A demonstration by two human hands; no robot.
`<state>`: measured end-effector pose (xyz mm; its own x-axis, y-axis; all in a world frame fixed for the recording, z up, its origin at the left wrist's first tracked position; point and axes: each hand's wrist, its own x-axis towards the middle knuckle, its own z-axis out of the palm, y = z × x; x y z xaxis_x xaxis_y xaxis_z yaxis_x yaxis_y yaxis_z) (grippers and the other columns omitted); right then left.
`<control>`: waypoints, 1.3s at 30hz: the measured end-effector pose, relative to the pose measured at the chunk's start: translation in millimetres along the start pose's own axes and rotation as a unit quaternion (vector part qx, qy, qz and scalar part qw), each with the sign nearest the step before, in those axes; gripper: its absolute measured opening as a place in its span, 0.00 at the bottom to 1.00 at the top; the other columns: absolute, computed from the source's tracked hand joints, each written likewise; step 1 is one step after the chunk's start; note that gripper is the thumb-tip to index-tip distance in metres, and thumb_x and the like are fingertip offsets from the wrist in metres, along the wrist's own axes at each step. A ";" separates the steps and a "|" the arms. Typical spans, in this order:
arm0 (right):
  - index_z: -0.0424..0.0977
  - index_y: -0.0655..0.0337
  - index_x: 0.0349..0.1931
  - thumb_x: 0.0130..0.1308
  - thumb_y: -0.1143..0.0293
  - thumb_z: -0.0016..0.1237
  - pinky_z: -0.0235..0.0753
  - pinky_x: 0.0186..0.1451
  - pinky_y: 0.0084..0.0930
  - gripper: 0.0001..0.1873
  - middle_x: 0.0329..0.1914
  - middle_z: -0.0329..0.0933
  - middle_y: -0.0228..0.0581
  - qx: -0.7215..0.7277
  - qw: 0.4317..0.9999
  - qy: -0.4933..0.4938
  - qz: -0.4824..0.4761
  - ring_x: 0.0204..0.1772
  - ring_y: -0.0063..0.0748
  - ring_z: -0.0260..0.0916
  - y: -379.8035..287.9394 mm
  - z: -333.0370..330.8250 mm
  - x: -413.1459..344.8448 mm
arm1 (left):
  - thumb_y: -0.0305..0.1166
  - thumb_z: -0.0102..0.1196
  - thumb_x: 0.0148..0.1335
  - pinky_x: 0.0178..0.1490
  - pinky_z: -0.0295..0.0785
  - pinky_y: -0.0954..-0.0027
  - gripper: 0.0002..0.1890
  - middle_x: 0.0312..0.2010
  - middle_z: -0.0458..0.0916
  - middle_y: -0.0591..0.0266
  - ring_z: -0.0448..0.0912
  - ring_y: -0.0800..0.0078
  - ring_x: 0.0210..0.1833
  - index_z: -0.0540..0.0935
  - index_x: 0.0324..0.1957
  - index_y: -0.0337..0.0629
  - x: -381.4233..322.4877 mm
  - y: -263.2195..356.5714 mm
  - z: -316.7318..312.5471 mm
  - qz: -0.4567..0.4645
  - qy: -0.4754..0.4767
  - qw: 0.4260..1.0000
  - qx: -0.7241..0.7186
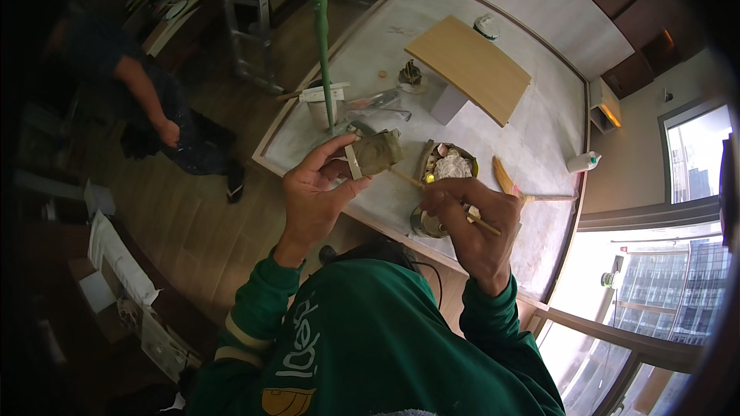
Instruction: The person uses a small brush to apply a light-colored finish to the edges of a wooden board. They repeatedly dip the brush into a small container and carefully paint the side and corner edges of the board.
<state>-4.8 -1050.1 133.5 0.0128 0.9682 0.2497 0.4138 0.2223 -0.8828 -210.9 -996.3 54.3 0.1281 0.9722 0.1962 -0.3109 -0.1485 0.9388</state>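
Observation:
My left hand (318,193) holds up a small square container (374,155) with a dull greenish-brown inside, thumb and fingers gripping its left side. Pinched in my right hand (477,219) is a thin wooden stick (484,224), its far end close to the container's lower right edge; whether it touches cannot be told. Beyond my right hand stands an open box (426,163) holding a crumpled white wad (452,166) and small items. A round can (417,224) is partly hidden beside my right hand.
On the large framed table (370,208) are a wooden board (471,66), a bucket (319,112) with a green pole (322,40), a straw brush (507,176) and a white bottle (583,162). A person (167,104) walks on the floor at the left, near a stepladder (263,6).

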 end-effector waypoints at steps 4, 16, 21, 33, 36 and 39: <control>0.83 0.66 0.39 0.60 0.75 0.55 0.80 0.36 0.28 0.08 0.27 0.84 0.45 0.002 1.000 -0.010 0.005 0.30 0.34 0.84 -1.6 14.9 1.5 | 0.11 0.62 0.56 0.59 0.75 0.70 0.30 0.50 0.83 0.56 0.81 0.74 0.51 0.73 0.63 0.29 -4.1 1.9 -5.2 -0.014 -0.001 1.000 -0.001; 0.82 0.69 0.39 0.63 0.76 0.52 0.78 0.35 0.24 0.09 0.27 0.84 0.42 -0.019 0.998 -0.053 -0.014 0.29 0.28 0.81 -17.1 39.5 -5.6 | 0.11 0.62 0.56 0.58 0.75 0.71 0.31 0.49 0.83 0.56 0.81 0.74 0.52 0.72 0.63 0.29 -20.8 10.8 -47.3 -0.008 0.001 1.000 0.014; 0.83 0.65 0.38 0.61 0.74 0.55 0.79 0.35 0.27 0.07 0.26 0.82 0.46 -0.006 0.998 -0.058 -0.007 0.27 0.36 0.82 -28.9 76.7 -12.0 | 0.11 0.62 0.56 0.55 0.76 0.71 0.31 0.48 0.83 0.56 0.81 0.75 0.50 0.72 0.63 0.29 -33.3 17.7 -72.1 -0.019 0.006 1.000 0.007; 0.82 0.68 0.39 0.62 0.76 0.55 0.79 0.35 0.25 0.07 0.27 0.83 0.47 0.027 1.000 -0.005 0.012 0.29 0.33 0.83 -48.1 135.2 -1.0 | 0.12 0.61 0.57 0.55 0.77 0.70 0.29 0.47 0.84 0.56 0.82 0.75 0.49 0.71 0.63 0.27 -37.7 33.0 -136.6 0.011 0.048 0.999 -0.012; 0.82 0.68 0.40 0.61 0.76 0.56 0.80 0.35 0.25 0.08 0.28 0.84 0.46 0.030 0.998 -0.061 0.000 0.29 0.32 0.83 -49.0 160.7 16.0 | 0.12 0.62 0.57 0.55 0.77 0.70 0.30 0.47 0.84 0.56 0.82 0.75 0.49 0.71 0.63 0.27 -27.6 32.2 -152.9 -0.004 0.066 0.998 -0.007; 0.82 0.67 0.40 0.61 0.76 0.57 0.79 0.34 0.26 0.08 0.28 0.84 0.45 -0.002 0.995 -0.092 -0.045 0.29 0.32 0.83 -46.4 171.3 41.3 | 0.12 0.62 0.57 0.60 0.76 0.66 0.31 0.51 0.82 0.51 0.81 0.68 0.54 0.71 0.64 0.27 -12.3 30.5 -174.0 -0.005 0.072 0.997 -0.002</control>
<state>-179.5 -1000.7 116.6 -0.1915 0.9491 0.2501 0.4086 0.3088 -0.8589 -385.8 -981.2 31.2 -0.0055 0.9894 0.1448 -0.3143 -0.1392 0.9391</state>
